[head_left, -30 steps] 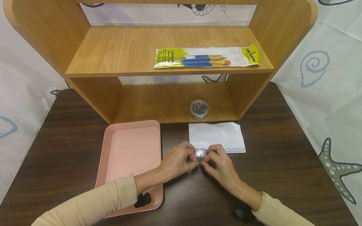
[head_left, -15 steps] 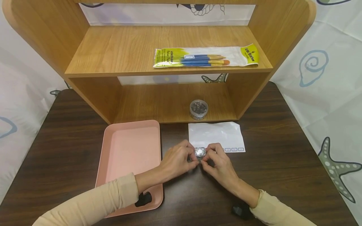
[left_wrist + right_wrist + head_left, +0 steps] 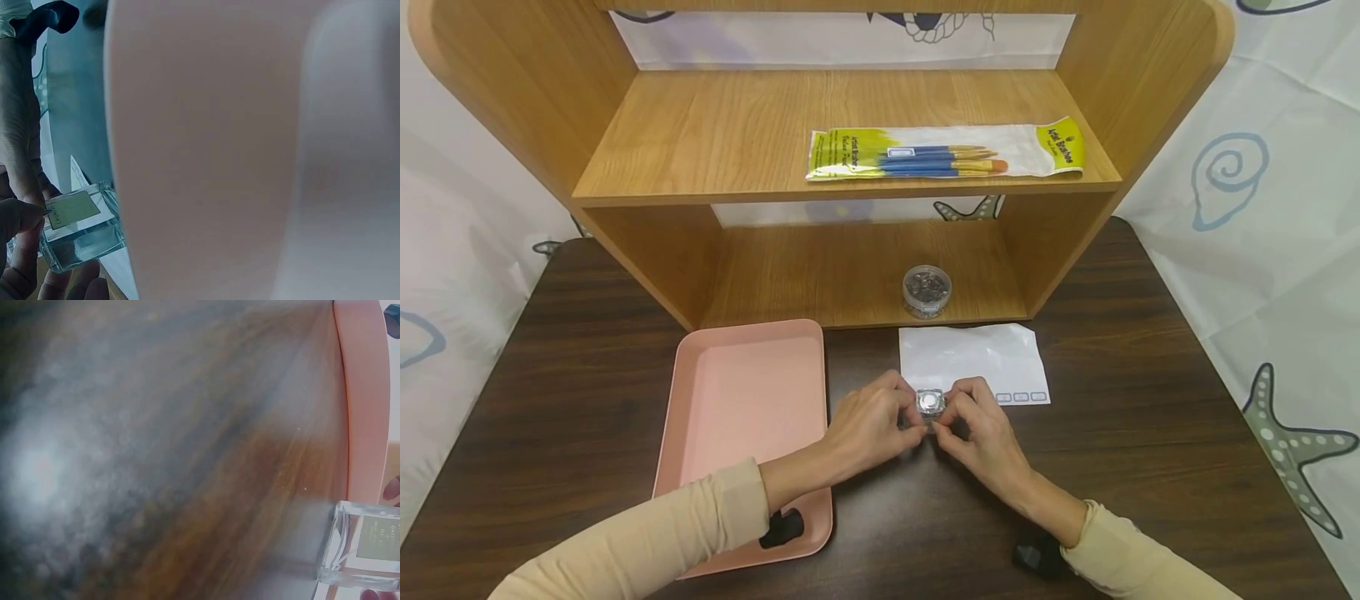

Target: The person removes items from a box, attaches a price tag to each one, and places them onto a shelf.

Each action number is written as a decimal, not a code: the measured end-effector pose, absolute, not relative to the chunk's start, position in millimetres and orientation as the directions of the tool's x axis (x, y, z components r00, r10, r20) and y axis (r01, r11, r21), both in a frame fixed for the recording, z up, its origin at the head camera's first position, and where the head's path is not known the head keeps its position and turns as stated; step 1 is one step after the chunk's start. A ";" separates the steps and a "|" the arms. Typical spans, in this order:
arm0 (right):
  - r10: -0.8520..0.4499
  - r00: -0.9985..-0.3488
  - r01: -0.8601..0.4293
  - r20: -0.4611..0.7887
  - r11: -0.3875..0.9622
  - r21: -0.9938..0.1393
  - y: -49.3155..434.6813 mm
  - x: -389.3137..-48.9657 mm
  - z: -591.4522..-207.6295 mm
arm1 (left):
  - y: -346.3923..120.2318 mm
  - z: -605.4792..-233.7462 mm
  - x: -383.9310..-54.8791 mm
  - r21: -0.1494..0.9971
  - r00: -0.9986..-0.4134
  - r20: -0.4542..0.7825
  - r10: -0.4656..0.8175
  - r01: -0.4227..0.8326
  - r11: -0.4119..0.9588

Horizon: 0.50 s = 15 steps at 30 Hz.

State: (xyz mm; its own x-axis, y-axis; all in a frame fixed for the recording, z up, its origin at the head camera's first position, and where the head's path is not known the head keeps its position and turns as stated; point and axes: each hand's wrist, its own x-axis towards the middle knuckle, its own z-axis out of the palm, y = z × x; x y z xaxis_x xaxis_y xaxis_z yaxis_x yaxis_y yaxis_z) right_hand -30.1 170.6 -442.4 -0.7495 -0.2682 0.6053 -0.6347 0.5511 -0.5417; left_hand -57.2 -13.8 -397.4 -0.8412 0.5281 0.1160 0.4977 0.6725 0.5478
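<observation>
A small square glass perfume bottle (image 3: 930,402) with a silver top is held between both hands at the sheet's near edge. Its greenish-gold label shows in the left wrist view, where a thumb touches the label's edge on the bottle (image 3: 84,219). From the left, my left hand (image 3: 872,421) grips the bottle with thumb and fingers. My right hand (image 3: 988,442) pinches it from the opposite side, thumb low near the front face. In the right wrist view only part of the bottle (image 3: 369,544) and some fingertips appear. The bottle's underside is hidden.
A white sheet (image 3: 966,354) with small blue-framed labels lies behind the hands. Left is a pink tray (image 3: 752,392), under the left forearm. The wooden shelf (image 3: 820,283) holds a clear round tub (image 3: 927,290) below and a brush pack (image 3: 947,152) above.
Both hands keep hold of the perfume bottle in nearly the same place. Only very slight shifts of the hands and of the head view show.
</observation>
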 end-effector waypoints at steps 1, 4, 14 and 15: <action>-0.266 -0.750 -0.635 0.605 0.547 -0.546 170.7 -30.2 -442.4 | -13.9 -397.4 -57.3 0.548 -0.842 0.114 0.527 0.496 0.674; -0.263 -0.748 -0.638 0.609 0.538 -0.551 170.9 -30.9 -443.0 | -14.1 -397.5 -57.4 0.548 -0.843 0.110 0.526 0.493 0.676; -0.242 -0.764 -0.619 0.598 0.535 -0.574 172.0 -32.0 -441.9 | -14.5 -397.8 -59.2 0.558 -0.838 0.120 0.533 0.501 0.662; -0.238 -0.768 -0.615 0.595 0.535 -0.580 172.0 -32.1 -441.5 | -14.5 -398.1 -59.5 0.560 -0.837 0.125 0.533 0.503 0.658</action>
